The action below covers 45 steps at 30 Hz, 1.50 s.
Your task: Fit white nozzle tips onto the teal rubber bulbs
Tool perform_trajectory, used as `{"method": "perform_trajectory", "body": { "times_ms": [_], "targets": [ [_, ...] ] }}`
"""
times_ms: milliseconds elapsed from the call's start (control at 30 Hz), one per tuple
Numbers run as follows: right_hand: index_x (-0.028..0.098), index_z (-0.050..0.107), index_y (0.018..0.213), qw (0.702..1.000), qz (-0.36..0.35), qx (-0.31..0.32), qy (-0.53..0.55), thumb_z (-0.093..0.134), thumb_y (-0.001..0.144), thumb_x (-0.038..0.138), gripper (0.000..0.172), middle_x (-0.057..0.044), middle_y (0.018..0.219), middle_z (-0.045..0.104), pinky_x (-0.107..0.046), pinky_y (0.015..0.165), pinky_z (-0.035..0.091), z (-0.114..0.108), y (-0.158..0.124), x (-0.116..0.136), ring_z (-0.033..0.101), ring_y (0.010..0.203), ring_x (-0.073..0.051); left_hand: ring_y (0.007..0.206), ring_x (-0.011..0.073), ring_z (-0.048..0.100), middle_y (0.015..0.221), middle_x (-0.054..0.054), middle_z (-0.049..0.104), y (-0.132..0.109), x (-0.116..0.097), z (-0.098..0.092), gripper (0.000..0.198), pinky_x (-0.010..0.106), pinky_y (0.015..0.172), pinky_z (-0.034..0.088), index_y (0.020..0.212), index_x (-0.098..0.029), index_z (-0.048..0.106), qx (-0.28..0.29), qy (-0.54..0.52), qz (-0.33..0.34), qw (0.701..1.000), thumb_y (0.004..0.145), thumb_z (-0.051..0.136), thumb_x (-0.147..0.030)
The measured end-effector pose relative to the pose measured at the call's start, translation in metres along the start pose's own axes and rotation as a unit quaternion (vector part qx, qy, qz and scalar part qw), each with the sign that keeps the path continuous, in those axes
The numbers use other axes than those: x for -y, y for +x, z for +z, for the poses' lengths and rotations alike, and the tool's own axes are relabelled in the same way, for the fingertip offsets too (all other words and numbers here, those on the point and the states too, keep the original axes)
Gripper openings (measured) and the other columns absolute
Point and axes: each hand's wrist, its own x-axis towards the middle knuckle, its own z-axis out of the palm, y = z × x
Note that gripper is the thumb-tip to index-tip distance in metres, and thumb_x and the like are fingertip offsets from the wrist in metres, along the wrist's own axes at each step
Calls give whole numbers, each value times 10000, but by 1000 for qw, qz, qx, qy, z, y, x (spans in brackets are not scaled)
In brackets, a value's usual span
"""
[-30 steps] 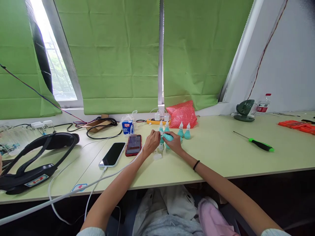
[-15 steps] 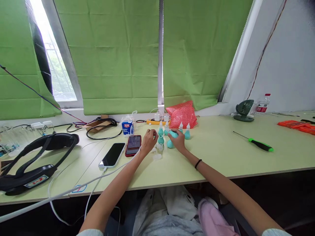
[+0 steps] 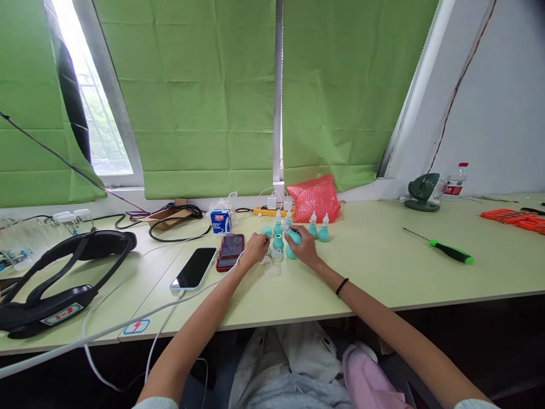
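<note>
My right hand (image 3: 305, 246) is closed around a teal squeeze bulb (image 3: 293, 236), tilted with its neck toward the upper left. Low by the table surface, my left hand (image 3: 255, 249) has its fingers curled together; whatever they pinch, if anything, is hidden. Between the hands an open-necked teal bulb (image 3: 278, 242) stands upright, with a small clear collar (image 3: 278, 254) in front of it. Loose translucent pieces (image 3: 272, 271) lie nearer me. Behind stand several teal bulbs with clear pointed nozzles, among them one at the right (image 3: 324, 229). Another bulb (image 3: 290, 253) lies partly under my right hand.
Left of my hands lie a red-cased phone (image 3: 230, 252) and a white-edged phone (image 3: 194, 269) with a cable. A blue drink carton (image 3: 221, 222) and a pink bubble-wrap bag (image 3: 315, 200) stand behind. On the right are a screwdriver (image 3: 451, 250) and a small fan (image 3: 423, 192).
My left hand has shifted slightly left and down, uncovering a teal bulb behind it. My right hand has tipped its bulb, so the neck now points up and left.
</note>
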Motion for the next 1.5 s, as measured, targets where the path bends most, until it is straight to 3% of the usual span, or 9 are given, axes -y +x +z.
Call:
{"method": "perform_trajectory", "body": {
  "times_ms": [200, 400, 600, 767, 1000, 1233, 1500],
  "targets": [
    [205, 508, 968, 995, -81, 49, 5, 502, 765, 258, 210, -77, 875, 583, -391, 730, 453, -1, -1, 9, 535, 822, -221, 839, 160, 555, 983, 62, 551, -1, -10, -13, 236, 352, 721, 473, 1012, -123, 510, -26, -50, -22, 998, 838, 460, -275],
    [210, 508, 962, 984, -144, 107, 12, 479, 785, 230, 181, -64, 881, 591, -369, 718, 464, 2, -6, 18, 549, 822, -201, 646, 108, 565, 761, 10, 579, -5, -30, -26, 235, 272, 602, 482, 857, -99, 552, -21, -127, -10, 992, 845, 443, -306],
    [195, 475, 1018, 986, -132, 98, -1, 502, 773, 262, 255, -71, 860, 568, -371, 712, 463, 4, -7, 18, 527, 826, -208, 661, 123, 565, 788, 9, 572, -3, -35, -21, 250, 266, 585, 482, 881, -96, 549, -39, -178, -39, 983, 840, 447, -320],
    [185, 524, 884, 986, -127, 112, -14, 547, 733, 308, 196, -63, 730, 547, -380, 636, 456, 4, -7, 18, 499, 744, -223, 699, 145, 565, 824, 10, 567, -3, -34, -19, 259, 276, 603, 480, 894, -96, 550, -47, -203, -45, 977, 832, 456, -329],
    [192, 502, 795, 986, -110, 124, -17, 497, 754, 266, 85, -49, 704, 525, -356, 611, 436, 4, -9, 23, 484, 713, -207, 583, 94, 489, 585, -30, 496, -11, -39, -23, 254, 226, 564, 401, 689, -115, 554, -60, -212, -33, 975, 783, 514, -347],
    [180, 495, 747, 983, -113, 142, -17, 528, 731, 315, 140, -41, 665, 535, -306, 551, 431, 6, -12, 25, 511, 626, -180, 788, 168, 560, 923, 32, 562, -6, -41, -14, 247, 315, 670, 477, 947, -108, 541, 4, -251, -95, 963, 829, 464, -311],
    [178, 515, 814, 981, -131, 141, -28, 467, 799, 358, 187, -67, 713, 553, -330, 582, 448, 6, -13, 30, 528, 684, -199, 834, 167, 557, 1001, 61, 544, 2, -33, -14, 260, 338, 696, 484, 1033, -124, 503, 117, -327, -138, 928, 831, 471, -284]
  ]
}}
